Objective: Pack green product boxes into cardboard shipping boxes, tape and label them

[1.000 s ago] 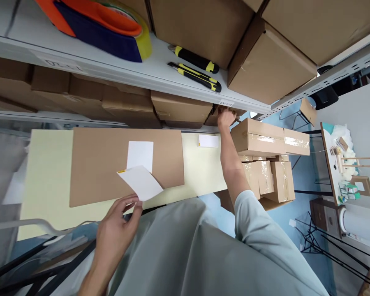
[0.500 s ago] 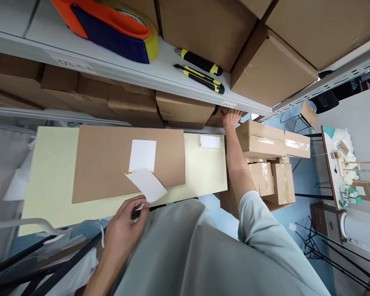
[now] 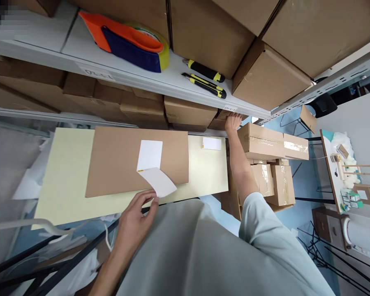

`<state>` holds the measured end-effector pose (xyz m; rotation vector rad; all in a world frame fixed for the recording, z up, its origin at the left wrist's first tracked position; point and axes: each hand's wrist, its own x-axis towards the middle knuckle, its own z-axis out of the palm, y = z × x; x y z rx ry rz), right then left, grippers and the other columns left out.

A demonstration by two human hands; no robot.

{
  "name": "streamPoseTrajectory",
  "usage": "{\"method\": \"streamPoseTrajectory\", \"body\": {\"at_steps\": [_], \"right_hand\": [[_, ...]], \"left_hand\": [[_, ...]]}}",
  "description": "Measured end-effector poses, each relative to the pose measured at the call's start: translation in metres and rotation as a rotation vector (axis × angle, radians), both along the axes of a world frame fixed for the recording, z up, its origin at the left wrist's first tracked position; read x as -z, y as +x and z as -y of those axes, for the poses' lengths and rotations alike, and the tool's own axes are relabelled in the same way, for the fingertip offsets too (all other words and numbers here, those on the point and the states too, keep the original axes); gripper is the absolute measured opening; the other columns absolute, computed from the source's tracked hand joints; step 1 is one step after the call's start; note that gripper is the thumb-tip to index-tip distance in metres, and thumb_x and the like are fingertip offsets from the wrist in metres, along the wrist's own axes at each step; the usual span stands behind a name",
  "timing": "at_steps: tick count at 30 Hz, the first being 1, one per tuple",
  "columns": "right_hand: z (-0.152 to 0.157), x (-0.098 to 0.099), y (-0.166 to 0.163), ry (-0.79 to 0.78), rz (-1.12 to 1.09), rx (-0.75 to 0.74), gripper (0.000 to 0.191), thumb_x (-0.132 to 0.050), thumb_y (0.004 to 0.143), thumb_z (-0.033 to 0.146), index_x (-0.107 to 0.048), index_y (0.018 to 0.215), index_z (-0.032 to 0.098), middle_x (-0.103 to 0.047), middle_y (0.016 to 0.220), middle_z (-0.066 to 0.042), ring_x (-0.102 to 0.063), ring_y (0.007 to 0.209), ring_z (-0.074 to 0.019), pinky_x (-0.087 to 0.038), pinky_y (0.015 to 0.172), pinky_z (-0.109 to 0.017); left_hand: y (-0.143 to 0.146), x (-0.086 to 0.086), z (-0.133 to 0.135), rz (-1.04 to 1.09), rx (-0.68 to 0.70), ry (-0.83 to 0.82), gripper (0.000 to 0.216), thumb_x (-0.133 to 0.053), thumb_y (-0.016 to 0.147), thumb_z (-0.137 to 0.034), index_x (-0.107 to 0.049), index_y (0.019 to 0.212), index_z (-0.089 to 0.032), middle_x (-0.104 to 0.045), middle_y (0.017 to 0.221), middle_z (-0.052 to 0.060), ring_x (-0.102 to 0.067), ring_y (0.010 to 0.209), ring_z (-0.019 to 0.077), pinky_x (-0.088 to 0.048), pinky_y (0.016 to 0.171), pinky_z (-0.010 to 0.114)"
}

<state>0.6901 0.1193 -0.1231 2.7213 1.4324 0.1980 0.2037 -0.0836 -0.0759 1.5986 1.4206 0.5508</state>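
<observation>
My left hand (image 3: 135,220) pinches the corner of a white paper sheet (image 3: 158,182) that lifts off a flat brown cardboard sheet (image 3: 123,160) on the pale yellow table (image 3: 61,181). A white label (image 3: 149,155) sits on that cardboard. My right hand (image 3: 233,122) reaches far out under the grey shelf (image 3: 135,78) and touches a small brown box (image 3: 218,121) there; its fingers curl on the box edge.
A second white label (image 3: 211,143) lies on the table's right end. Taped cardboard boxes (image 3: 271,142) are stacked right of the table. On the shelf lie an orange-blue tape dispenser (image 3: 129,39), two yellow-black utility knives (image 3: 205,76) and big boxes (image 3: 265,78).
The view shifted slightly; my left hand moved a little right with the white paper. My right hand stayed at the box under the shelf.
</observation>
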Motion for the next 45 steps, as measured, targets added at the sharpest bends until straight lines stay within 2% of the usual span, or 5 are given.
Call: {"method": "streamPoseTrajectory", "body": {"at_steps": [4, 10, 14, 19, 45], "right_hand": [[0.065, -0.011, -0.071, 0.103, -0.164, 0.125, 0.086, -0.059, 0.108, 0.041, -0.032, 0.171, -0.01, -0.021, 0.181, -0.041, -0.025, 0.172, -0.0433, -0.033, 0.134, -0.058], [0.206, -0.037, -0.199, 0.345, -1.0, 0.014, 0.06, -0.058, 0.105, 0.069, -0.073, 0.138, 0.021, -0.076, 0.141, -0.021, -0.071, 0.131, -0.031, -0.059, 0.109, -0.045], [0.259, -0.073, -0.243, 0.139, -1.738, 0.064, 0.073, -0.059, 0.092, 0.092, -0.078, 0.09, 0.021, -0.079, 0.087, -0.01, -0.076, 0.082, -0.0239, -0.06, 0.073, -0.034], [0.272, -0.107, -0.264, 0.296, -1.818, 0.126, 0.055, -0.096, 0.067, 0.073, -0.067, 0.075, 0.027, -0.066, 0.072, 0.002, -0.067, 0.067, -0.0191, -0.06, 0.072, -0.036], [0.275, -0.153, -0.287, 0.388, -1.746, -0.041, 0.051, -0.092, 0.079, 0.069, -0.063, 0.078, 0.026, -0.063, 0.076, 0.003, -0.063, 0.074, -0.0169, -0.063, 0.08, -0.035]], "left_hand": [[0.003, -0.003, -0.004, 0.101, 0.033, -0.014, 0.028, -0.061, 0.094, -0.053, -0.07, 0.095, -0.026, -0.08, 0.117, 0.01, -0.076, 0.113, 0.0274, -0.059, 0.109, 0.041], [0.011, -0.017, -0.008, 0.229, 0.096, -0.052, 0.031, -0.06, 0.093, -0.054, -0.067, 0.087, -0.025, -0.079, 0.115, 0.011, -0.075, 0.112, 0.0251, -0.062, 0.107, 0.038], [0.014, -0.034, -0.011, 0.315, 0.185, -0.089, 0.031, -0.06, 0.092, -0.054, -0.066, 0.087, -0.023, -0.078, 0.111, 0.011, -0.075, 0.106, 0.0236, -0.063, 0.102, 0.036], [0.009, -0.055, -0.01, 0.352, 0.299, -0.126, 0.029, -0.061, 0.094, -0.051, -0.066, 0.089, -0.023, -0.077, 0.106, 0.009, -0.073, 0.099, 0.0219, -0.063, 0.099, 0.036], [-0.015, -0.081, 0.018, 0.554, 0.173, -0.084, 0.028, -0.075, 0.092, -0.051, -0.071, 0.087, -0.023, -0.077, 0.094, 0.008, -0.07, 0.091, 0.0226, -0.06, 0.088, 0.037]]}}
